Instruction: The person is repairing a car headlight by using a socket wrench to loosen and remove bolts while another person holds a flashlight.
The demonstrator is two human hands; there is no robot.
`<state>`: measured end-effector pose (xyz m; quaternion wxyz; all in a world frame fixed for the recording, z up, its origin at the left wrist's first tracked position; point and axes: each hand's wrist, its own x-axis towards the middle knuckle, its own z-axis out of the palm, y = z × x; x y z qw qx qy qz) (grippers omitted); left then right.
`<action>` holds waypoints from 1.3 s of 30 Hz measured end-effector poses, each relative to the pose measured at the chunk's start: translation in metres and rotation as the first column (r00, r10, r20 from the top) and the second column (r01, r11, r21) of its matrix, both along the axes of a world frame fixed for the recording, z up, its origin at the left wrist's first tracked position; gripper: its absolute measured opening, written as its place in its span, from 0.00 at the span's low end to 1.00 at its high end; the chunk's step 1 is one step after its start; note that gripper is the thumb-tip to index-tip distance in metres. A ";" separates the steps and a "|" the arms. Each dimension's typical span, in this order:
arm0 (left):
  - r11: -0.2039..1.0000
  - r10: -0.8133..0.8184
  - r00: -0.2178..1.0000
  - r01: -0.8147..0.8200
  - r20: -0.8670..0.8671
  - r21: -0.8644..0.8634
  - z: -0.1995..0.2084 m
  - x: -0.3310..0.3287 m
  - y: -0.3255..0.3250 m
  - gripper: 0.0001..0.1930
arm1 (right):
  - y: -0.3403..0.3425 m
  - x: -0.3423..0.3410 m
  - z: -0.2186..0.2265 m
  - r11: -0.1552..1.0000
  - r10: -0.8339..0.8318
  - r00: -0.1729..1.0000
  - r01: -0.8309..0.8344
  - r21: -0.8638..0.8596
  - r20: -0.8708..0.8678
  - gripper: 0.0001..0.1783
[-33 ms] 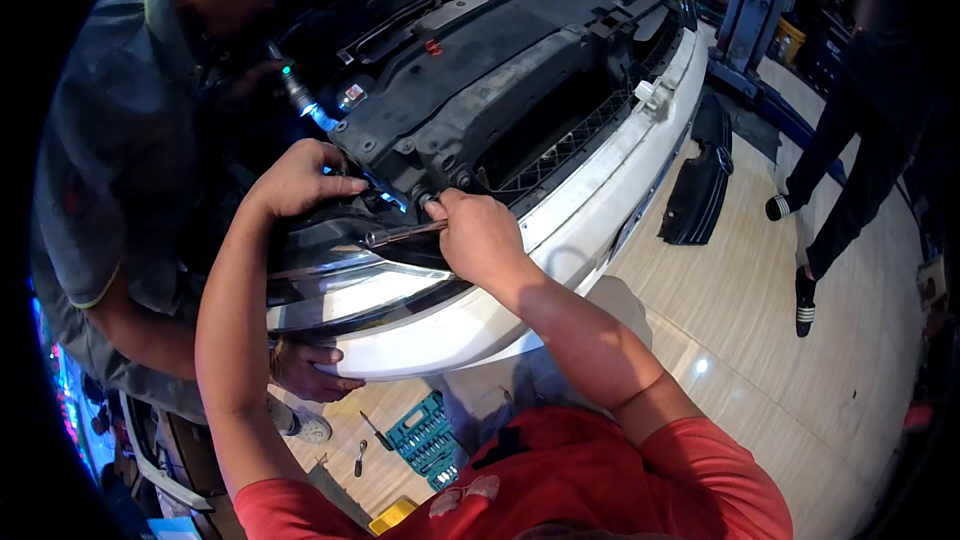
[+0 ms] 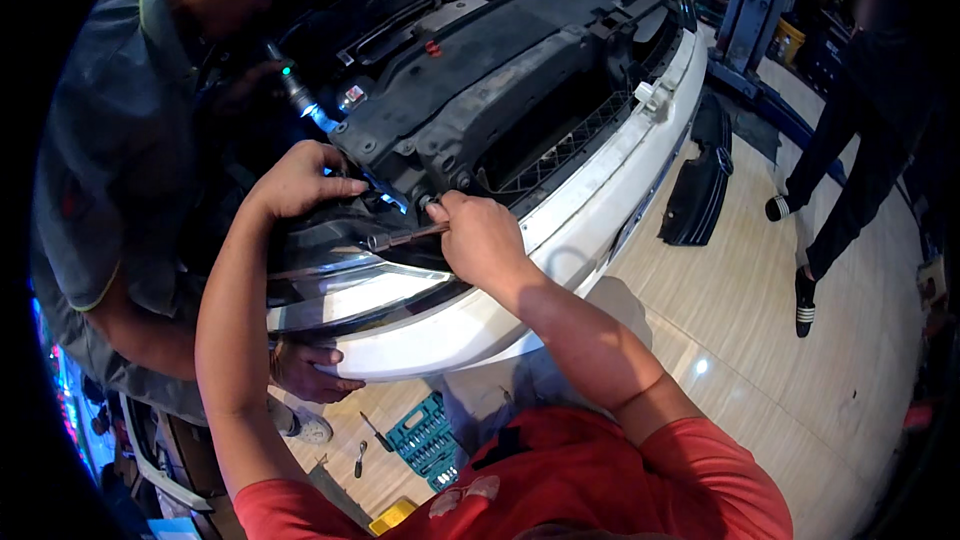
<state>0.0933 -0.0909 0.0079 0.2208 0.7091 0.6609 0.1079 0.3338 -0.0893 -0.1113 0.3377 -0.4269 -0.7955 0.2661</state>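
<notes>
My right hand [image 2: 482, 232] is closed round a silver socket tool [image 2: 405, 237] at the front corner of a white car. The tool's wide, round end points left, over the headlight [image 2: 385, 290]. Bent over the dark gap behind that headlight is my left hand [image 2: 300, 180], its thumb stretched to the right. Its other fingers curl down out of sight, so what they grip is hidden. Between both hands a blue-lit bracket [image 2: 392, 202] shows beside the black front panel [image 2: 470, 90].
A co-worker's flashlight [image 2: 295, 85] shines into the engine bay; their other hand [image 2: 315, 370] supports the white bumper [image 2: 480, 325]. On the floor lie a green socket set [image 2: 425, 440], a ratchet [image 2: 360, 458] and a black grille [image 2: 697, 180]. Another person [image 2: 850, 130] stands at right.
The socket tool's left end has dipped slightly in my right hand. My left hand and the co-worker's hands hold their places.
</notes>
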 end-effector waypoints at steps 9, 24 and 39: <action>1.000 -0.015 1.000 0.015 0.020 0.023 -0.006 -0.007 0.002 0.21 | -0.002 0.002 -0.005 0.998 -0.016 0.999 0.019 0.067 -0.035 0.11; 0.993 -0.007 0.993 0.021 -0.114 0.119 -0.003 0.001 -0.003 0.25 | 0.001 0.005 -0.003 0.999 0.028 1.000 -0.028 0.035 0.012 0.07; 0.992 -0.107 0.993 0.110 -0.048 0.069 -0.004 -0.002 0.005 0.24 | 0.001 0.000 -0.008 0.996 -0.024 0.995 0.032 0.084 -0.093 0.11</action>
